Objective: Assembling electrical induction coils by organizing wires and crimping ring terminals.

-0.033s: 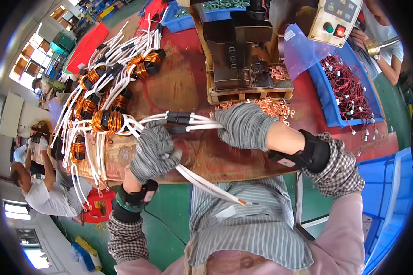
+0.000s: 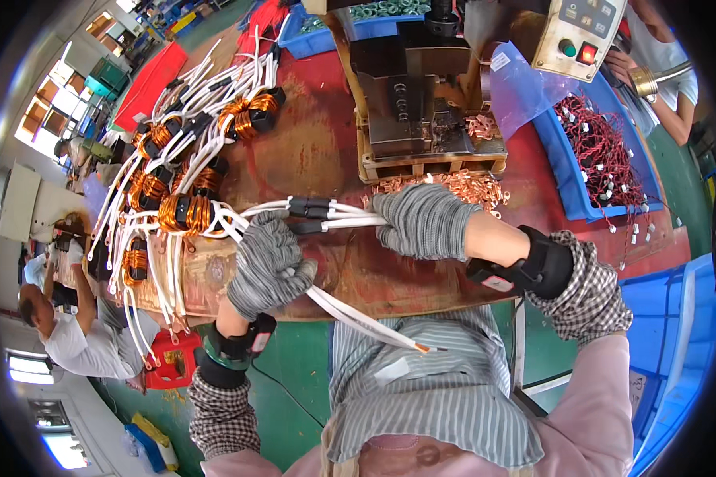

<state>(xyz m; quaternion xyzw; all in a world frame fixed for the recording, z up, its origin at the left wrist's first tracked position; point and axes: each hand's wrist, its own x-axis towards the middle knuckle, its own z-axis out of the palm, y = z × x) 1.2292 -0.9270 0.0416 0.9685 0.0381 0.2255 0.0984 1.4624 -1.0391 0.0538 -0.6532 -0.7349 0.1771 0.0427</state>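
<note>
In grey knit gloves, my left hand (image 2: 267,266) and my right hand (image 2: 423,221) both grip white wires above the table's near edge. Between them the white wires (image 2: 350,215) run with black sleeves (image 2: 310,208) around them. From my left fist another pair of white wires (image 2: 350,316) slants down to the right over my lap, their ends bare and coppery. Left of my left hand lies a copper-wound coil (image 2: 184,213), joined to white leads. The wire ends inside my right fist are hidden by the glove.
More copper coils (image 2: 250,111) with white leads cover the table's left. A metal press (image 2: 398,103) stands ahead, copper terminals (image 2: 453,187) heaped before it. A blue bin (image 2: 569,179) holds dark red wires. One person (image 2: 83,334) works at left, another (image 2: 676,87) at far right.
</note>
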